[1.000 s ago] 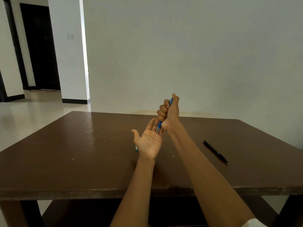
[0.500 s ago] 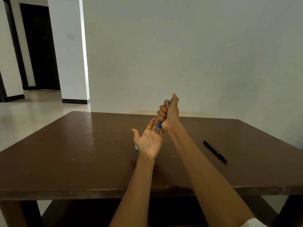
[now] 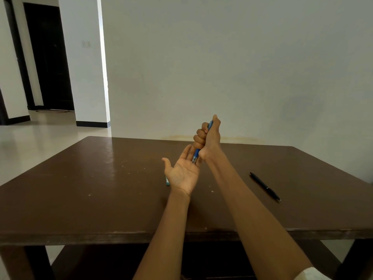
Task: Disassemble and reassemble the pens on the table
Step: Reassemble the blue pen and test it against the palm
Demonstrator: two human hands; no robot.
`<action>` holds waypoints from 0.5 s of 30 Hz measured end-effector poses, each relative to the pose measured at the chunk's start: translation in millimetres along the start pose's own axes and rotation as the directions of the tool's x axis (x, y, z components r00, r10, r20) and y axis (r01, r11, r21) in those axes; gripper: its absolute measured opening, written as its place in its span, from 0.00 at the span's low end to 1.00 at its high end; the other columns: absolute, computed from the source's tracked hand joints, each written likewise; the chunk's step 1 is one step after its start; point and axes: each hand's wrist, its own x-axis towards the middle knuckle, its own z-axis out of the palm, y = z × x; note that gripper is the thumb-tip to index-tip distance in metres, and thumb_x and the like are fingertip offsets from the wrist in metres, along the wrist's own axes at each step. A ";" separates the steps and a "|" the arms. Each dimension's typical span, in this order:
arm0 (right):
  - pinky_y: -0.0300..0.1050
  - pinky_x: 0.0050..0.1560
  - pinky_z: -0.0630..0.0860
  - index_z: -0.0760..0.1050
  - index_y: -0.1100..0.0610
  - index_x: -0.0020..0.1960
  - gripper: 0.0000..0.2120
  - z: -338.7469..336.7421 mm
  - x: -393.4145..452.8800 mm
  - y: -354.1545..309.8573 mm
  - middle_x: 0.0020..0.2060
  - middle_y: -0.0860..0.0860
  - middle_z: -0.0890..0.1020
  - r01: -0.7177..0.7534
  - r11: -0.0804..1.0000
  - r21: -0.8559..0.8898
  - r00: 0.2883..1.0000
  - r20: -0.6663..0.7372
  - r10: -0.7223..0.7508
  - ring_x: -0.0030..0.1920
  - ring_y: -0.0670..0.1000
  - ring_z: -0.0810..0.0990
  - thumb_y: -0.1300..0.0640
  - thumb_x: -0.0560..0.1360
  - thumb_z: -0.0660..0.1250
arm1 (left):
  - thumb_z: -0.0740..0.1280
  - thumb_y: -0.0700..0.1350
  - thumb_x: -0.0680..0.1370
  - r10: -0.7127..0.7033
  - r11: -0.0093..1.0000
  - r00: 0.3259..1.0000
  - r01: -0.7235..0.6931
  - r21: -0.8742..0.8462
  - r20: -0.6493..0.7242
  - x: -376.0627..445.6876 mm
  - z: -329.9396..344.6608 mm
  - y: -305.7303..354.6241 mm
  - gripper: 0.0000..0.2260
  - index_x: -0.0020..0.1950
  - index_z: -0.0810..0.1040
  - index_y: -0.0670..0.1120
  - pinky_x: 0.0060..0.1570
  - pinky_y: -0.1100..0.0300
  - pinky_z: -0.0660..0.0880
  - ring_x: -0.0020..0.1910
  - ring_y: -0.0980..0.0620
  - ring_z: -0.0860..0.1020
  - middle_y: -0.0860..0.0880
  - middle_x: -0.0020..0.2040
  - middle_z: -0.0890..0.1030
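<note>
Head view: my right hand (image 3: 209,138) fists the slim blue plastic pen (image 3: 196,153) tip-down on my flat, released left hand (image 3: 182,171); I'd press straight, keeping that palm cupped beneath.

The pen (image 3: 196,153) is bright blue with a clear, greyish tip, and a second pen (image 3: 264,185) is black (one thin silver band). The table (image 3: 101,188) is dark glossy brown, flecked with pale specks, and a small teal piece (image 3: 167,181) lies on it.
</note>
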 end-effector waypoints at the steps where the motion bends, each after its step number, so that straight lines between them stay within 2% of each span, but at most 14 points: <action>1: 0.32 0.18 0.53 0.58 0.51 0.25 0.27 0.2 -0.1 -0.4 0.17 0.45 0.59 0.004 1.000 -0.001 1.000 0.003 -0.004 0.18 0.44 0.54 0.38 0.77 0.54 | 0.44 0.68 0.76 0.000 1.000 1.000 0.000 0.001 -0.001 0.0 0.2 -0.1 0.38 0.66 0.67 0.36 0.57 0.50 0.74 0.62 0.41 0.74 0.37 0.66 0.72; 5: 0.32 0.19 0.53 0.57 0.51 0.25 0.26 1.2 -2.3 -0.3 0.18 0.45 0.59 0.025 0.999 -0.039 1.000 0.014 -0.025 0.18 0.44 0.54 0.40 0.77 0.54 | 0.44 0.68 0.76 -0.006 1.000 1.000 0.006 -0.007 -0.008 0.2 0.6 -0.1 0.38 0.67 0.66 0.36 0.59 0.48 0.72 0.62 0.41 0.74 0.37 0.66 0.72; 8: 0.33 0.19 0.52 0.55 0.51 0.27 0.27 9.7 -5.2 -4.5 0.18 0.45 0.58 0.076 0.988 -0.136 0.994 0.084 -0.065 0.19 0.44 0.53 0.34 0.76 0.53 | 0.46 0.68 0.76 -0.012 0.999 1.000 0.012 -0.038 -0.022 1.2 0.0 0.1 0.39 0.66 0.66 0.35 0.58 0.48 0.71 0.62 0.40 0.73 0.36 0.66 0.71; 11: 0.32 0.19 0.53 0.54 0.51 0.26 0.28 22.3 -8.1 -9.7 0.18 0.44 0.58 0.126 0.971 -0.204 0.982 0.161 -0.094 0.19 0.44 0.53 0.32 0.74 0.52 | 0.47 0.68 0.76 -0.019 0.998 0.998 0.015 -0.063 -0.067 3.2 -1.4 -0.4 0.39 0.69 0.62 0.35 0.63 0.46 0.66 0.66 0.38 0.69 0.35 0.68 0.67; 15: 0.32 0.20 0.52 0.54 0.51 0.26 0.26 24.5 -8.7 -7.8 0.18 0.45 0.57 0.122 0.969 -0.213 0.982 0.169 -0.086 0.18 0.44 0.52 0.39 0.78 0.53 | 0.47 0.68 0.76 -0.027 0.997 0.995 0.020 -0.070 -0.099 4.9 -3.6 -0.4 0.40 0.74 0.53 0.36 0.70 0.46 0.58 0.71 0.38 0.61 0.35 0.72 0.62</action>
